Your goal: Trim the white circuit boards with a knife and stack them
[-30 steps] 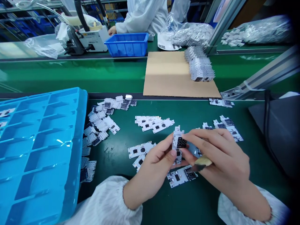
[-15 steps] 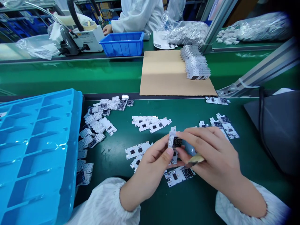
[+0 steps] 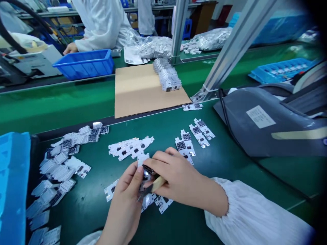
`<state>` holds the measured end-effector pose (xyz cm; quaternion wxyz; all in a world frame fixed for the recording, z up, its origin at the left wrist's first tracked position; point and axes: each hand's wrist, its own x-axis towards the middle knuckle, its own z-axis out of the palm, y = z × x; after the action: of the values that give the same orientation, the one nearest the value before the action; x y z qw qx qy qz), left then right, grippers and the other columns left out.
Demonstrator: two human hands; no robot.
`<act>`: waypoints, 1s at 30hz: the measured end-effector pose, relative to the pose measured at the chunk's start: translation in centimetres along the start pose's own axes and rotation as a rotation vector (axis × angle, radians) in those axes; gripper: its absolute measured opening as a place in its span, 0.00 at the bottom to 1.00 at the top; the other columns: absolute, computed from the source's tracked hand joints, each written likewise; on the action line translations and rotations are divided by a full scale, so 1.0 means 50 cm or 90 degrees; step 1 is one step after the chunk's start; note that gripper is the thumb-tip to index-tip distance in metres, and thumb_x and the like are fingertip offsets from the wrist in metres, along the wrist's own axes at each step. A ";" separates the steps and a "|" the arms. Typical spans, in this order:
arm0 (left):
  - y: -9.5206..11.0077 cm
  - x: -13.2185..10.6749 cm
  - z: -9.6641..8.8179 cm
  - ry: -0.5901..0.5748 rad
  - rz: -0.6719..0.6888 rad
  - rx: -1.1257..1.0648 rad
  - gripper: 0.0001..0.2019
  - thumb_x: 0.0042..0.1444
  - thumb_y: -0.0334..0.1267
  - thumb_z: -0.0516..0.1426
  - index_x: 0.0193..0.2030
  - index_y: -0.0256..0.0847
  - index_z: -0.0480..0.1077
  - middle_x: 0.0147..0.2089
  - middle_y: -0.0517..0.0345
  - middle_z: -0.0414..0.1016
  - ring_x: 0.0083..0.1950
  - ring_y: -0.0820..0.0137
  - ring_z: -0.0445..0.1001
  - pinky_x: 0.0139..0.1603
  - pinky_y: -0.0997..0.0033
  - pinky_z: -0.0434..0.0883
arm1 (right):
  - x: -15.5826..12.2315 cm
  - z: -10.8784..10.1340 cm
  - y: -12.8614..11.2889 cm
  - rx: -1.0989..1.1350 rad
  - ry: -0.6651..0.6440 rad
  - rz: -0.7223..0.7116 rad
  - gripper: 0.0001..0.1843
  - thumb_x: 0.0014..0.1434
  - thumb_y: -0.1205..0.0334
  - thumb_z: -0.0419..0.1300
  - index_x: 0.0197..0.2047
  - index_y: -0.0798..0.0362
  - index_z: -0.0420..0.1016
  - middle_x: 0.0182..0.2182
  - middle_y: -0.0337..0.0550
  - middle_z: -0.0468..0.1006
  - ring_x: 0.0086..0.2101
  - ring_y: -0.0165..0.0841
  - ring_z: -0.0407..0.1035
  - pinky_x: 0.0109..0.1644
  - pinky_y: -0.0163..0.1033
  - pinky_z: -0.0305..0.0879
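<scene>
My left hand (image 3: 126, 197) pinches a white circuit board (image 3: 142, 159) with a black dotted block between thumb and fingers. Closed beside it, my right hand (image 3: 176, 178) has its fingertips at the same board. A metal tool with a pale yellow grip (image 3: 158, 183) sticks out from under the right fingers, its dark tip pointing down and left; its exact kind is unclear. Loose white boards (image 3: 163, 203) lie under and around both hands. Just beyond them is a small spread of boards (image 3: 127, 148). More boards with black blocks (image 3: 185, 144) lie to the right.
Small white boards (image 3: 61, 166) are heaped at the left, next to a blue tray (image 3: 12, 190). Cardboard (image 3: 138, 95) at the back carries a stacked row of boards (image 3: 167, 75). Beyond are a blue bin (image 3: 84, 64) and a co-worker's hand (image 3: 71, 48). A grey machine (image 3: 252, 119) with a cable stands right.
The view has swung to the right, showing more of the grey machine and less of the blue tray. Both hands stay together at the board, which now tilts differently.
</scene>
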<state>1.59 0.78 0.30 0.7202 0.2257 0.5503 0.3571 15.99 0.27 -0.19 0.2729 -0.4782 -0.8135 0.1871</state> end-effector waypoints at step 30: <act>0.005 0.003 -0.013 0.174 -0.012 -0.059 0.16 0.53 0.33 0.59 0.49 0.48 0.69 0.38 0.59 0.73 0.30 0.74 0.72 0.28 0.77 0.70 | -0.001 -0.002 -0.006 -0.123 0.140 -0.110 0.07 0.64 0.67 0.51 0.42 0.58 0.67 0.39 0.41 0.74 0.39 0.27 0.63 0.37 0.41 0.50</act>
<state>0.92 0.99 0.17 0.6513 0.1361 0.6285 0.4028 15.86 0.08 0.03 0.3283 -0.4478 -0.8311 0.0306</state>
